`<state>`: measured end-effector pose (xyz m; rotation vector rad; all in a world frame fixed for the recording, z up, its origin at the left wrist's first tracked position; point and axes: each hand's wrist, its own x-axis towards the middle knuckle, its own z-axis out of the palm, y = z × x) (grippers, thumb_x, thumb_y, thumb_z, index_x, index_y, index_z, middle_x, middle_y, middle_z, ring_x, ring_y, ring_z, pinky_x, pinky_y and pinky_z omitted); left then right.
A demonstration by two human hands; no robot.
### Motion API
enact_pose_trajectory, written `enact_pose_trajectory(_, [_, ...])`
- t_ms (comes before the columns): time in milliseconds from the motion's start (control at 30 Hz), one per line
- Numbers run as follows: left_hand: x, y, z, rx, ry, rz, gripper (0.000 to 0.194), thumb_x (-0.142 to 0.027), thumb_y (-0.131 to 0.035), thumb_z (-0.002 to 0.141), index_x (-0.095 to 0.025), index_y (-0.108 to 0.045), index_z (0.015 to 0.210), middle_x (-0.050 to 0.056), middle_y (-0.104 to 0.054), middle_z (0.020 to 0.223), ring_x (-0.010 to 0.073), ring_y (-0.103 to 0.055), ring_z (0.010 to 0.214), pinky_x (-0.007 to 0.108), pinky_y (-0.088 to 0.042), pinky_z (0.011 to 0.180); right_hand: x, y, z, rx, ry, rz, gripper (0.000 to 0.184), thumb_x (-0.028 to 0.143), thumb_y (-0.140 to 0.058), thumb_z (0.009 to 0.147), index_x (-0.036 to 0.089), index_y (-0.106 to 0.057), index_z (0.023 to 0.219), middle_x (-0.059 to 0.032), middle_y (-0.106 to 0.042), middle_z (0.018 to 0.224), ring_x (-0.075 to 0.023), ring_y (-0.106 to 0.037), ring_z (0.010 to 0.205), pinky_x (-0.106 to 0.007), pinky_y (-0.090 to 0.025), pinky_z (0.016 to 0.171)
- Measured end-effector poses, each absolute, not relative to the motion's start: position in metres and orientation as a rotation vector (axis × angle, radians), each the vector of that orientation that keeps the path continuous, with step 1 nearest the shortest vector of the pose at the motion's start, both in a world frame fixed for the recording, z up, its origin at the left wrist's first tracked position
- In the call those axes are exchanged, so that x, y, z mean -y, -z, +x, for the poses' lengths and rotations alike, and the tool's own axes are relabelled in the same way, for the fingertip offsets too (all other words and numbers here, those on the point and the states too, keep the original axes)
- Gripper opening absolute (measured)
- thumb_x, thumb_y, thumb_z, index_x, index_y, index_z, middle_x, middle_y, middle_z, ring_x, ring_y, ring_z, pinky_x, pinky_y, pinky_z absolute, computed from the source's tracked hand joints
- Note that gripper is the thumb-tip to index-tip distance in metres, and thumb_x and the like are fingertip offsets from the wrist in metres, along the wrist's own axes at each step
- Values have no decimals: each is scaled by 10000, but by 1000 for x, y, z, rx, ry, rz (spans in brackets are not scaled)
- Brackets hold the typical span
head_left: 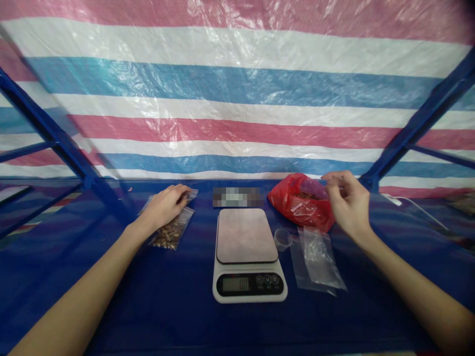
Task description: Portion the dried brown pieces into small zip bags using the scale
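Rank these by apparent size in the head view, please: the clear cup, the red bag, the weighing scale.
1. Weighing scale
2. Red bag
3. Clear cup

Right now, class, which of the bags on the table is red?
The crumpled red bag by the right hand; the bags under the left hand and the flat bags right of the scale are see-through.

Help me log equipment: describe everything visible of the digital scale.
The scale has a white, plastic-looking body, a pale, squarish plate, and a black panel with three buttons and a display apparently reading 0.0. It lies flat on the blue tabletop, panel at the near end. The left hand and right hand are off it; a clear cup sits close on its right, contact unclear.
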<state>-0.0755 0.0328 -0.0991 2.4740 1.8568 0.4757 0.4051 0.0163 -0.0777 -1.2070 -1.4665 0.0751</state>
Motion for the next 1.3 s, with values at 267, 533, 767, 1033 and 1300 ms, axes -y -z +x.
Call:
enact_pose_trajectory(267, [-28,93,-67,-2013,-760,2355,524,-437,-398,1057,-218,-704,1421,105,-748,1379,337,-720,1259,397,-562,1034,-16,89,404,1459,-131,-1238,139,397,-632,959,269,-686,966,-30,-702,759,-197,-549,510,-330,-409,458])
enact_pose_trajectory(533, [-19,81,-65,-2098,-1174,2103,503,-486,-478,1055,-197,-740,1372,134,-810,1212,345,-767,1149,428,-579,998,-14,88,404,1472,-160,-1232,137,384,-622,979,261,-682,982,-26,-710,766,-198,-583,532,-320,-434,474])
enact_pose_trajectory(767, [-22,45,-32,-1553,-1600,1859,296,-446,-667,972,-205,-798,1082,63,-830,1060,204,-770,915,337,-628,875,-11,72,378,1518,-220,-1145,140,361,-629,992,246,-697,948,-23,-689,761,-179,-578,581,-309,-445,521])
enact_pose_trajectory(1033, [-51,-19,56,-1051,-1477,1782,204,-310,-715,861,-201,-639,1016,3,-683,696,139,-631,536,228,-465,468,-47,9,281,1689,-1166,-775,349,557,-751,927,208,-750,941,-47,-734,865,-158,-670,745,-253,-499,586])
enact_pose_trajectory(1300, [-86,-34,61,-1043,-1494,1770,244,-184,-640,855,-209,-576,1088,1,-643,690,174,-654,567,262,-468,501,-85,-33,276,1618,-1429,-690,385,471,-989,685,175,-754,761,-13,-715,715,-106,-623,608,-224,-509,557])
